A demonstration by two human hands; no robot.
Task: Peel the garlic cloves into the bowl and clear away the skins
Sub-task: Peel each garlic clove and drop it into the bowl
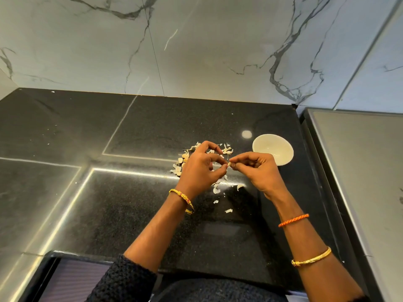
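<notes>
A small garlic clove (229, 164) is held above the black counter, pinched between the fingertips of my left hand (200, 168) and my right hand (255, 171). Both hands meet at the clove, fingers curled. A white bowl (272, 151) stands just behind my right hand; its visible inside looks bare, and my hand hides its near side. Papery garlic skins and several cloves (182, 163) lie scattered on the counter under and behind my left hand, partly hidden by it. More skin scraps (228, 211) lie nearer to me.
The black speckled counter (130, 203) runs back to a marbled wall (196, 51). A grey raised surface (359, 171) borders the counter on the right, close to the bowl. The counter's front edge is near my forearms.
</notes>
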